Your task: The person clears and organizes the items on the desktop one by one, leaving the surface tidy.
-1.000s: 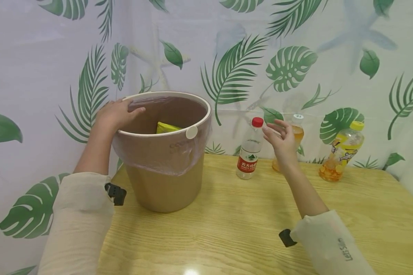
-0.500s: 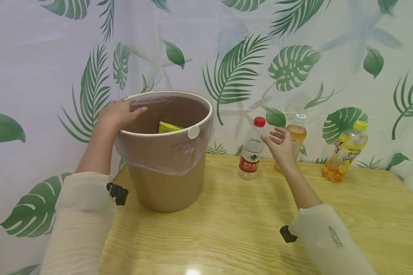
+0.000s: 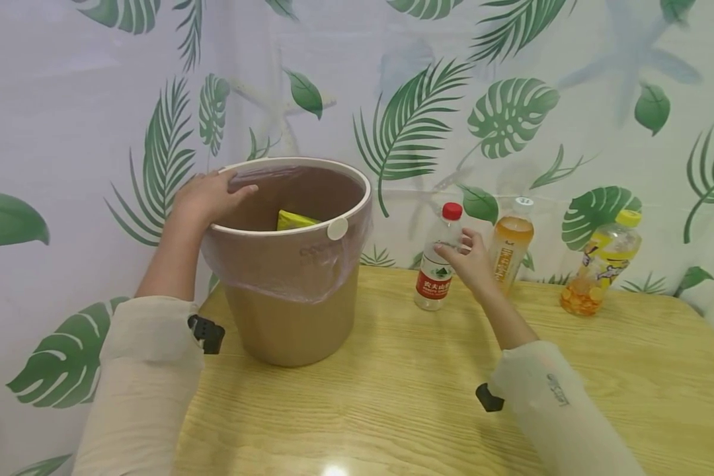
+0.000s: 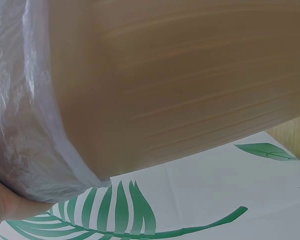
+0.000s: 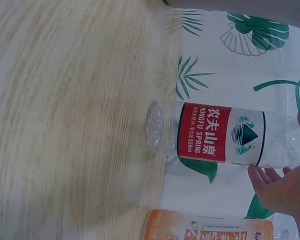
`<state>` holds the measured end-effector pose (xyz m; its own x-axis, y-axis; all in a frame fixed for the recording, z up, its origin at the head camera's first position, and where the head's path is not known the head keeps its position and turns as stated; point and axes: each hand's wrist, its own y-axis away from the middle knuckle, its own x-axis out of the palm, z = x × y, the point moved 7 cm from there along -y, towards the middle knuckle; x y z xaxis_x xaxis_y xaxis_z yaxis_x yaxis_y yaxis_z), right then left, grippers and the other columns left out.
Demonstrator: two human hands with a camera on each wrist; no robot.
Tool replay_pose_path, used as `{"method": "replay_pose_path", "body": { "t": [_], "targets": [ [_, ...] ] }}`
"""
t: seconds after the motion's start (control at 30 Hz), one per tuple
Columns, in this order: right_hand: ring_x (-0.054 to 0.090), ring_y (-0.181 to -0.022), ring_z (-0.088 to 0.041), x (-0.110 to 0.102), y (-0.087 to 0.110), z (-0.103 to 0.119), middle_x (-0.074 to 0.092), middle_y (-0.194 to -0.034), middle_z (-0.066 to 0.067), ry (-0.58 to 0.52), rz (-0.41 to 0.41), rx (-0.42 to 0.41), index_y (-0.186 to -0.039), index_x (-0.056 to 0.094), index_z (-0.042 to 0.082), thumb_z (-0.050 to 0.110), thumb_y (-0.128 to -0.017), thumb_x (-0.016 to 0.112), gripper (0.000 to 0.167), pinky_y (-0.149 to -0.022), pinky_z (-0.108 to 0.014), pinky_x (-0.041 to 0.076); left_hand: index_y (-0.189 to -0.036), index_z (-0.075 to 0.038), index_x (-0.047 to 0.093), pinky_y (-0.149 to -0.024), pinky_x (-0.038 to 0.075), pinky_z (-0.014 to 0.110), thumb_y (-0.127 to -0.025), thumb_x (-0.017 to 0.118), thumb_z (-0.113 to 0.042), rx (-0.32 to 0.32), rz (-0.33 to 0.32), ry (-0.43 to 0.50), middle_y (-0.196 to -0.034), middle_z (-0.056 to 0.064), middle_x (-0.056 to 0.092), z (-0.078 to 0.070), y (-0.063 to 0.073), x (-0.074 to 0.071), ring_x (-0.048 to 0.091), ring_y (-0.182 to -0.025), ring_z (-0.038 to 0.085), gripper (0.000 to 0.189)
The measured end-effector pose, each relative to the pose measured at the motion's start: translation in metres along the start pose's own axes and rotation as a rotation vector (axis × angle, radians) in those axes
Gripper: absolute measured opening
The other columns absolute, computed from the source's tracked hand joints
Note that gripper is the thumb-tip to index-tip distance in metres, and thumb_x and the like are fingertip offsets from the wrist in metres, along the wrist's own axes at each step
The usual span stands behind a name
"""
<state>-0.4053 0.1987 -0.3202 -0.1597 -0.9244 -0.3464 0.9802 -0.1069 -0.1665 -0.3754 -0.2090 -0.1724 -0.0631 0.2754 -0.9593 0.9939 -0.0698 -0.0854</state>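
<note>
My left hand holds the left rim of a tan trash can, with the thumb over the opening. In the left wrist view, part of this hand lies against the clear bag outside the can. My right hand is at a clear water bottle with a red cap, standing upright. The thumb overlaps the bottle's front and the other fingers are at its right side. In the right wrist view, the fingertips are right at the bottle's edge above its red label, not wrapped round it.
A yellow packet lies inside the can. Behind my right hand stands a bottle of amber drink with a white cap. Farther right is a yellow-capped bottle with orange contents. Leaf-print sheeting backs the wooden table.
My right hand has moved left and down, from beside the bottle's cap to its upper body, uncovering more of the amber drink bottle. My left hand stays at the can's rim.
</note>
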Motion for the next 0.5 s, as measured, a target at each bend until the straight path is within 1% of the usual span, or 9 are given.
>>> {"method": "replay_pose_path", "body": {
  "t": [0.17,0.5],
  "targets": [
    [0.028,-0.128,-0.039,0.0024,-0.0011,-0.0032,0.024,-0.143,-0.023,0.040,0.004,-0.001,-0.146,0.013,0.007,0.034,-0.086,0.064,0.083,-0.099,-0.050,0.032,-0.145,-0.002,0.020,-0.101,0.019,0.059,-0.095,0.033,-0.051,0.003,0.006,0.000,-0.143,0.029,0.021,0.0000,-0.0004,0.0011,0.017,-0.130,0.047,0.071],
    [0.030,-0.126,-0.039,0.0039,-0.0046,-0.0036,0.026,-0.142,-0.024,0.062,0.001,-0.011,-0.146,0.013,0.006,0.031,-0.086,0.063,0.081,-0.097,-0.051,0.034,-0.146,-0.004,0.019,-0.101,0.019,0.059,-0.096,0.033,-0.050,-0.005,-0.001,-0.002,-0.144,0.028,0.021,0.0003,0.0006,-0.0002,0.016,-0.130,0.046,0.069]
  ]
}}
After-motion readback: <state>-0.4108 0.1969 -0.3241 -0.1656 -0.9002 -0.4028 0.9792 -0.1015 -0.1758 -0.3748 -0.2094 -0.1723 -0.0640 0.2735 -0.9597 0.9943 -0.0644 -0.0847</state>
